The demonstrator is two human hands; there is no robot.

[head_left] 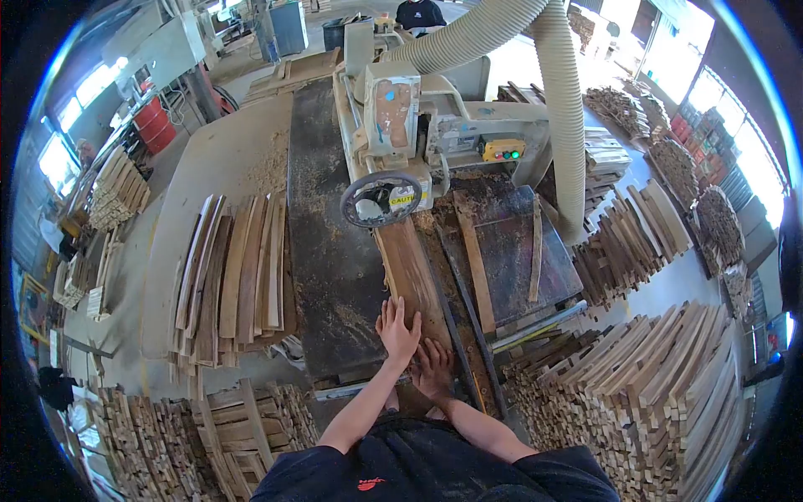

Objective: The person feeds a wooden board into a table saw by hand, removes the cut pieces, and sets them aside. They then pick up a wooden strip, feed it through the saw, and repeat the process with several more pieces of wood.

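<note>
Fingers [401,309] loosely spread on a wooden board [411,272], closed around nothing.
Left hand [399,336] rests palm-down toward the board's left edge, the board leading up to the machine [393,117]; right hand [433,370] lies lower, on the near end. It should handle stiff, moderately heavy and dry; the near end and long edges look the best holds.

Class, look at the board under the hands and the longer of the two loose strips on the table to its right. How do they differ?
Width: the board is clearly wider than the strip.
Contact: the left hand and right hand rest on the board; neither touches the strip.
Place: the board's far end runs under the machine; the strip lies apart from it.
Shared: both are brown wood, lying flat.
</note>
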